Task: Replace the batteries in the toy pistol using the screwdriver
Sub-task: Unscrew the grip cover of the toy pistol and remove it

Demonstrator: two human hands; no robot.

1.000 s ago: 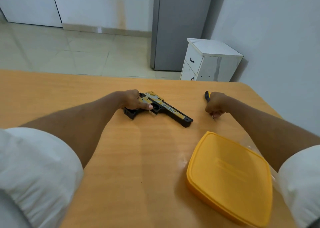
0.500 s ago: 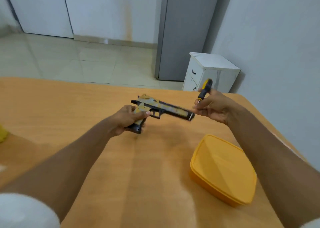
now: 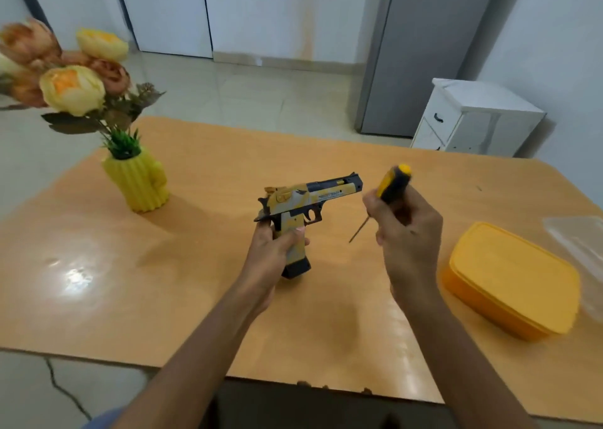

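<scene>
1. Gripping the yellow-and-black toy pistol [image 3: 306, 200] by its grip, the left hand [image 3: 274, 249] holds it upright above the orange wooden table [image 3: 195, 265], barrel pointing right and slightly away.
2. The right hand [image 3: 404, 232] is clenched round the black-and-yellow-handled screwdriver [image 3: 390, 187]; its thin metal shaft slants down and left, the tip just beside the pistol's trigger guard but apart from it.
3. A shallow yellow plastic container with its lid on [image 3: 512, 281] lies on the table to the right of the right hand; a sheet of clear plastic [image 3: 577, 242] lies beyond it at the table's right edge.
4. A ribbed yellow cactus-shaped vase [image 3: 138, 183] stands on the table's far left and holds a bunch of yellow and peach artificial flowers [image 3: 65, 69], well apart from both hands.
5. Beyond the table stand a tall grey cabinet [image 3: 421, 53] and a small white drawer unit [image 3: 473, 118] against the white wall.
6. A line of small print runs along the pistol's slide; it is too small to read.
</scene>
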